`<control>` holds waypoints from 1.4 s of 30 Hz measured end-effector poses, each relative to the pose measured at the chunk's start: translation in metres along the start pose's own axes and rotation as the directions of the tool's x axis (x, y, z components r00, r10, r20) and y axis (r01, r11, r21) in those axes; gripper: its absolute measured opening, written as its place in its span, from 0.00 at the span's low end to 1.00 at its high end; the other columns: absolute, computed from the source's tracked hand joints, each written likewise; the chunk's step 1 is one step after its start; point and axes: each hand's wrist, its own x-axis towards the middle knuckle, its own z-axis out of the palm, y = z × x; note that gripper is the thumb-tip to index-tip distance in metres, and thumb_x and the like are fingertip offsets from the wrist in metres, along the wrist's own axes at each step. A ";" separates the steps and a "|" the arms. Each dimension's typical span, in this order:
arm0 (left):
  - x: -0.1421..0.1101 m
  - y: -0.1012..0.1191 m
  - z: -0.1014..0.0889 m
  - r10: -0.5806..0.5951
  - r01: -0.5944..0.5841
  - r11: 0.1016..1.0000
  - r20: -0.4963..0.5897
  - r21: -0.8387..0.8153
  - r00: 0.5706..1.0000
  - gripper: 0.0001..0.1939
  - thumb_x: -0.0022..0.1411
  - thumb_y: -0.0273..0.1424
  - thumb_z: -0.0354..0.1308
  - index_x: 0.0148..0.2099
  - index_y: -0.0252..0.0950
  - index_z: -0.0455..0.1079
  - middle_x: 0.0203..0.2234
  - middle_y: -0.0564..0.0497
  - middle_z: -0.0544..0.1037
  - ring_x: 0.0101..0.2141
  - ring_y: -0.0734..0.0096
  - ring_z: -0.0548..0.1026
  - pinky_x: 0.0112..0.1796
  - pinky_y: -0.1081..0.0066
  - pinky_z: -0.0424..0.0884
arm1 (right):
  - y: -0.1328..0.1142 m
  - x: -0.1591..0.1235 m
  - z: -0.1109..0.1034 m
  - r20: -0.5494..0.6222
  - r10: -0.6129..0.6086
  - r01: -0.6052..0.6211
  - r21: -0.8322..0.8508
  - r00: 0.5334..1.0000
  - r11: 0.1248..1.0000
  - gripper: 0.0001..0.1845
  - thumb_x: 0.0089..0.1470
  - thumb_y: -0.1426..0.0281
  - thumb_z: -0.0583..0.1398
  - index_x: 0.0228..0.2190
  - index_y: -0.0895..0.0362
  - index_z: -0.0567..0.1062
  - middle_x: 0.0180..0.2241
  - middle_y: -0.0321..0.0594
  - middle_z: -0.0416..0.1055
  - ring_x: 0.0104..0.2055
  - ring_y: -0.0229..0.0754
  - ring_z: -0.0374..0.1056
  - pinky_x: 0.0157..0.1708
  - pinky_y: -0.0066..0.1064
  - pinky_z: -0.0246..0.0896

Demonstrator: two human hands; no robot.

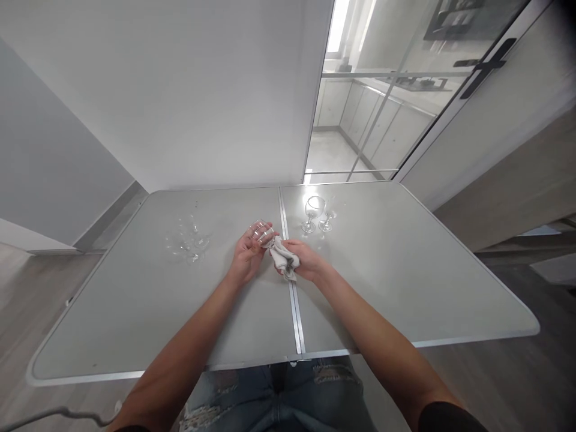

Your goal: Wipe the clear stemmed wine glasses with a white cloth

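Observation:
My left hand (pixel 249 252) is wrapped round the bowl of a clear stemmed glass (pixel 261 229), which lies tilted above the middle of the table. A light grey cloth (pixel 284 259) is bunched in my right hand (pixel 303 259), against the stem end of that glass. The cloth covers the stem and foot, so they are hidden. Beyond my right hand a round-bowled wine glass (pixel 314 210) stands upright beside another stemmed glass (pixel 326 222). To the left lies a cluster of clear glassware (pixel 191 243), too faint to tell apart.
The pale folding table (pixel 148 312) has a metal seam (pixel 294 315) down its middle and a metal rim. A white wall (pixel 216 108) rises behind it, and a glass-paned door (pixel 373 120) stands at the back right. A grey cable (pixel 58 411) runs at the lower left.

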 end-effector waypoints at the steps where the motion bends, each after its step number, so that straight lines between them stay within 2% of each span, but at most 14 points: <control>1: 0.000 0.000 0.001 -0.002 0.002 1.000 0.012 -0.002 1.000 0.34 0.49 0.43 0.74 0.56 0.40 0.70 0.62 0.38 0.69 0.54 0.47 0.75 0.52 0.56 0.72 | -0.001 0.000 -0.001 0.049 0.052 -0.057 0.102 0.997 0.993 0.14 0.54 0.59 0.60 0.30 0.58 0.71 0.20 0.36 0.66 0.20 0.39 0.62 0.22 0.32 0.59; 4: 0.000 -0.001 0.003 0.014 -0.014 1.000 0.019 -0.002 1.000 0.34 0.49 0.44 0.74 0.57 0.40 0.70 0.62 0.38 0.68 0.55 0.46 0.75 0.52 0.56 0.73 | 0.004 0.004 -0.001 0.039 0.106 -0.113 0.277 0.994 0.954 0.12 0.53 0.62 0.60 0.31 0.59 0.72 0.20 0.38 0.69 0.19 0.40 0.63 0.19 0.32 0.59; 6: 0.001 -0.001 0.004 0.053 -0.053 0.999 0.001 0.002 0.999 0.33 0.49 0.44 0.73 0.56 0.41 0.71 0.63 0.39 0.67 0.55 0.46 0.74 0.52 0.55 0.73 | 0.011 0.010 0.001 -0.148 0.025 0.024 0.320 0.989 0.947 0.11 0.52 0.63 0.61 0.29 0.59 0.73 0.21 0.38 0.70 0.20 0.38 0.63 0.19 0.30 0.59; 8: 0.001 0.000 0.004 0.076 -0.075 0.997 -0.011 0.016 0.997 0.32 0.51 0.44 0.73 0.56 0.41 0.70 0.64 0.39 0.66 0.55 0.46 0.74 0.52 0.55 0.73 | 0.017 0.016 0.003 -0.373 -0.106 0.225 0.292 0.922 0.930 0.10 0.49 0.64 0.65 0.29 0.58 0.75 0.22 0.36 0.71 0.22 0.37 0.65 0.22 0.27 0.60; 10: 0.002 0.001 0.004 0.080 -0.079 0.996 -0.015 0.042 0.997 0.32 0.52 0.44 0.72 0.56 0.42 0.69 0.65 0.39 0.64 0.56 0.46 0.73 0.51 0.56 0.75 | 0.021 0.018 0.005 -0.485 -0.192 0.344 0.247 0.853 0.906 0.12 0.48 0.61 0.68 0.30 0.57 0.76 0.24 0.36 0.73 0.25 0.36 0.67 0.25 0.26 0.62; 14: 0.004 0.002 0.001 0.145 -0.140 0.986 -0.056 0.088 0.988 0.30 0.56 0.44 0.69 0.57 0.43 0.67 0.65 0.40 0.63 0.58 0.48 0.72 0.52 0.57 0.75 | 0.019 0.014 0.008 -0.370 -0.277 0.359 0.173 0.887 0.917 0.23 0.51 0.48 0.65 0.34 0.56 0.78 0.28 0.38 0.75 0.33 0.41 0.71 0.32 0.29 0.66; 16: 0.005 0.002 0.000 0.191 -0.182 0.977 -0.075 0.112 0.979 0.29 0.56 0.44 0.69 0.57 0.43 0.66 0.65 0.40 0.63 0.57 0.48 0.72 0.53 0.55 0.74 | 0.017 0.012 0.009 -0.336 -0.312 0.358 0.083 0.889 0.930 0.21 0.49 0.52 0.68 0.36 0.56 0.79 0.30 0.38 0.76 0.36 0.42 0.72 0.36 0.30 0.66; 19: 0.005 0.000 0.002 0.215 -0.204 0.967 -0.058 0.150 0.975 0.31 0.56 0.44 0.69 0.58 0.45 0.64 0.64 0.39 0.63 0.57 0.47 0.73 0.51 0.53 0.75 | 0.017 0.013 0.007 -0.418 -0.289 0.361 0.102 0.861 0.927 0.16 0.48 0.59 0.69 0.35 0.57 0.79 0.32 0.38 0.77 0.36 0.43 0.73 0.39 0.32 0.68; 21: 0.004 -0.001 0.004 0.223 -0.215 0.963 -0.031 0.163 0.974 0.31 0.55 0.43 0.70 0.58 0.46 0.63 0.63 0.40 0.64 0.56 0.47 0.74 0.50 0.52 0.76 | 0.020 0.017 0.004 -0.516 -0.259 0.405 0.193 0.817 0.894 0.13 0.50 0.60 0.67 0.33 0.57 0.78 0.32 0.38 0.77 0.36 0.42 0.73 0.38 0.31 0.69; 24: 0.003 -0.002 0.006 0.263 -0.254 0.945 -0.022 0.205 0.964 0.33 0.53 0.41 0.72 0.58 0.48 0.64 0.61 0.42 0.65 0.55 0.48 0.75 0.52 0.52 0.75 | 0.026 0.022 -0.003 -0.690 -0.213 0.496 0.238 0.691 0.835 0.10 0.53 0.62 0.65 0.34 0.55 0.76 0.33 0.36 0.78 0.35 0.40 0.74 0.35 0.29 0.70; 25: 0.004 -0.002 0.005 0.280 -0.267 0.937 -0.028 0.227 0.959 0.34 0.52 0.41 0.73 0.58 0.48 0.64 0.60 0.42 0.65 0.55 0.49 0.75 0.52 0.53 0.75 | 0.028 0.023 -0.004 -0.714 -0.182 0.496 0.258 0.676 0.829 0.09 0.54 0.63 0.64 0.35 0.55 0.76 0.33 0.36 0.78 0.35 0.40 0.74 0.35 0.30 0.70; 31: 0.004 -0.010 0.002 0.321 -0.282 0.871 -0.029 0.403 0.947 0.37 0.45 0.38 0.77 0.56 0.44 0.67 0.54 0.43 0.73 0.51 0.55 0.77 0.50 0.57 0.77 | 0.030 0.023 0.003 -0.585 -0.104 0.411 0.421 0.804 0.809 0.08 0.57 0.65 0.62 0.36 0.57 0.77 0.35 0.39 0.79 0.37 0.43 0.76 0.36 0.32 0.72; 37: -0.005 -0.018 0.005 0.249 -0.156 0.731 -0.047 0.665 0.967 0.16 0.54 0.41 0.70 0.42 0.39 0.75 0.36 0.47 0.82 0.39 0.62 0.81 0.44 0.61 0.79 | 0.026 0.019 0.011 -0.509 -0.130 0.375 0.415 0.851 0.829 0.12 0.58 0.63 0.62 0.37 0.58 0.79 0.35 0.41 0.79 0.35 0.42 0.75 0.33 0.31 0.71; 42: -0.005 -0.010 0.006 0.409 -0.165 0.635 -0.148 0.755 0.900 0.10 0.55 0.39 0.69 0.36 0.39 0.77 0.35 0.49 0.83 0.36 0.64 0.81 0.42 0.64 0.78 | 0.027 0.019 0.011 -0.508 -0.131 0.354 0.372 0.851 0.858 0.13 0.54 0.61 0.66 0.36 0.58 0.79 0.35 0.41 0.79 0.35 0.41 0.74 0.33 0.30 0.71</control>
